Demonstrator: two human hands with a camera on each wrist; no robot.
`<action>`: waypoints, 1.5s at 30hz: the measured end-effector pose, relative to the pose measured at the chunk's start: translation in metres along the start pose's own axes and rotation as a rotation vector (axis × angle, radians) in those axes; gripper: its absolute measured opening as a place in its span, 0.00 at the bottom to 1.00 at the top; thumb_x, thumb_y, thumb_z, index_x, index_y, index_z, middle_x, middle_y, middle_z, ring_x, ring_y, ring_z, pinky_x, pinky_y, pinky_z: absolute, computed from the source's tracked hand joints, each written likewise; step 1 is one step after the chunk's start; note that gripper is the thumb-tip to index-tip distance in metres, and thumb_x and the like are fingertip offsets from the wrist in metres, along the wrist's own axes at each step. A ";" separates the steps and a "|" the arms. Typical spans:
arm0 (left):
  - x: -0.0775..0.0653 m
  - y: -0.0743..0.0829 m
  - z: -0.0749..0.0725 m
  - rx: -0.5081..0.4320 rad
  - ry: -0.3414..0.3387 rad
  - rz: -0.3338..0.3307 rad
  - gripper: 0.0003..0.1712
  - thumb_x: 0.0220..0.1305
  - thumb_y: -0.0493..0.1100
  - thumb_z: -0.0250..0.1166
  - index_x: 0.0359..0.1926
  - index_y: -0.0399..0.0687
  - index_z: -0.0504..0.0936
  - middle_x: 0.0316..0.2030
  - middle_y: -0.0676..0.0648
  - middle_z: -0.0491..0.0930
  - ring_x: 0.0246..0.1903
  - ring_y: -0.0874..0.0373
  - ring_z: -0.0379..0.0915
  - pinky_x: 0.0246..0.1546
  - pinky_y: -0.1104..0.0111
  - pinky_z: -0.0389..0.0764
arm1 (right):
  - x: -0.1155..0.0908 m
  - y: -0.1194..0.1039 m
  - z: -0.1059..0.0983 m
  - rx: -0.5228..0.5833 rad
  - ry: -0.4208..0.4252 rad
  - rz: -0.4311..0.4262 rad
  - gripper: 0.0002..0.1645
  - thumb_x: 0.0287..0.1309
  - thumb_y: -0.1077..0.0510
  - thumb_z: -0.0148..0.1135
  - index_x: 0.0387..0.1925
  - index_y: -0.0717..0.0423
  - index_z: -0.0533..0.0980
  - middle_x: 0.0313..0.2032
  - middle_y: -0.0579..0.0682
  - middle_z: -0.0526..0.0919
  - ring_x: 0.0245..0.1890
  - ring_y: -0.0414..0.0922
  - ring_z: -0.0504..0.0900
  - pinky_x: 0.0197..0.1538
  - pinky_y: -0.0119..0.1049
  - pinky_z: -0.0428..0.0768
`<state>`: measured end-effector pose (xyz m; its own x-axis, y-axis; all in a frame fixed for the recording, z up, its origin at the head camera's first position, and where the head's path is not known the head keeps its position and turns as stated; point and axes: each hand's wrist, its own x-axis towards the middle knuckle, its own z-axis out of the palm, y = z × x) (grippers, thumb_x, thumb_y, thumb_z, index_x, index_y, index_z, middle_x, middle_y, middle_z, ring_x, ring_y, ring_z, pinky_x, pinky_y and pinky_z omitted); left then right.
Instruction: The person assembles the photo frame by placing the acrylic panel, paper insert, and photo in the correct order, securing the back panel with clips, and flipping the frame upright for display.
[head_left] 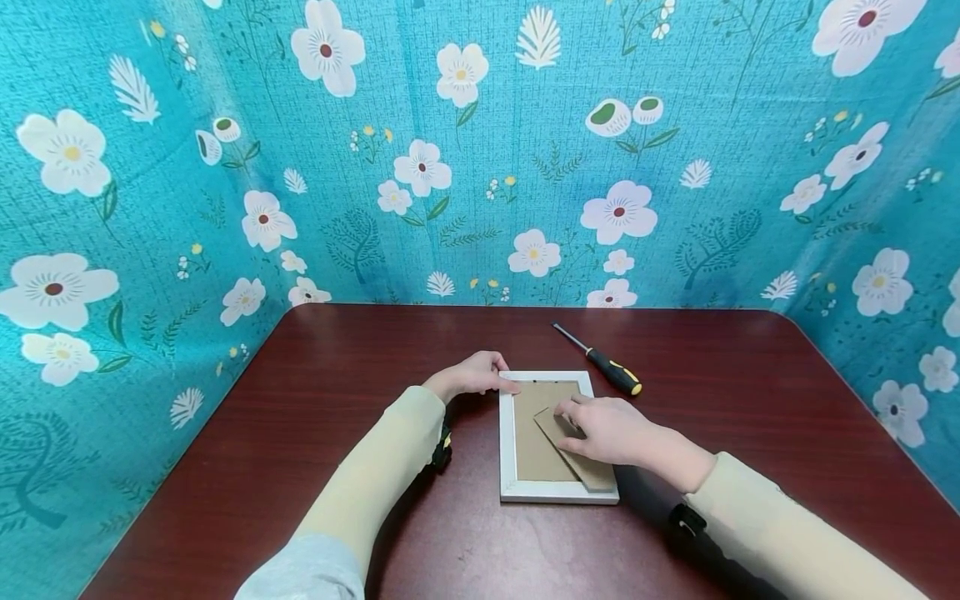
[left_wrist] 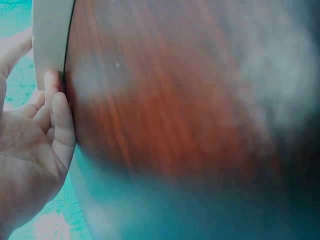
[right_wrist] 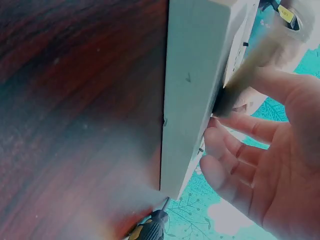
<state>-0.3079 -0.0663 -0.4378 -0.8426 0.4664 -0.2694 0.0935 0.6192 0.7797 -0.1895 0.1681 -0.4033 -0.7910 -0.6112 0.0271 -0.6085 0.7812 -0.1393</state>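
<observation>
A white picture frame [head_left: 507,442] lies on the dark red table with its brown backing board [head_left: 534,458] facing up. My left hand [head_left: 480,375] holds the frame's upper left corner, thumb over the border. In the left wrist view its fingers touch the frame's pale side [left_wrist: 50,37]. Over the right half of the backing lies a slanted brown easel stand [head_left: 595,477], partly covered by my right hand [head_left: 611,431]. The right wrist view shows the stand [right_wrist: 250,67], blurred, raised at an angle and pinched between thumb and fingers.
A screwdriver [head_left: 615,372] with a black and yellow handle lies beyond the frame's upper right corner. Around the table [head_left: 360,342] hangs a blue flowered cloth [head_left: 480,167], behind and on both sides. Dark straps sit on both wrists.
</observation>
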 end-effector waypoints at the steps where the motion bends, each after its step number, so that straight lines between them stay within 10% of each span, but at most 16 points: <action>1: 0.000 0.000 0.000 -0.001 0.002 -0.001 0.19 0.57 0.46 0.73 0.39 0.43 0.72 0.18 0.51 0.67 0.14 0.60 0.58 0.19 0.71 0.66 | 0.000 0.000 0.000 0.007 -0.002 0.004 0.23 0.55 0.46 0.70 0.47 0.54 0.77 0.27 0.40 0.71 0.21 0.35 0.68 0.23 0.32 0.68; 16: 0.001 -0.002 0.000 -0.005 0.002 0.046 0.19 0.58 0.46 0.72 0.42 0.43 0.73 0.19 0.50 0.67 0.15 0.60 0.60 0.20 0.70 0.67 | 0.004 -0.001 0.000 -0.001 -0.023 0.055 0.23 0.53 0.45 0.72 0.46 0.52 0.78 0.29 0.40 0.74 0.20 0.35 0.68 0.23 0.31 0.67; 34: 0.000 -0.002 0.000 -0.002 0.013 0.031 0.16 0.59 0.46 0.70 0.37 0.44 0.72 0.21 0.50 0.69 0.16 0.59 0.59 0.20 0.70 0.67 | 0.009 0.033 -0.019 0.072 0.144 0.123 0.18 0.57 0.50 0.68 0.46 0.56 0.80 0.31 0.45 0.78 0.21 0.36 0.70 0.23 0.33 0.69; 45: 0.001 -0.002 0.002 0.030 0.040 0.034 0.15 0.61 0.49 0.69 0.34 0.45 0.73 0.22 0.50 0.70 0.16 0.59 0.60 0.20 0.69 0.68 | 0.027 0.074 -0.022 0.073 0.221 0.261 0.19 0.62 0.54 0.64 0.49 0.63 0.77 0.44 0.60 0.78 0.43 0.54 0.78 0.40 0.51 0.80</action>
<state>-0.3078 -0.0662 -0.4403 -0.8590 0.4624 -0.2198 0.1380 0.6225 0.7703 -0.2569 0.2123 -0.3906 -0.9190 -0.3433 0.1938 -0.3837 0.8918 -0.2398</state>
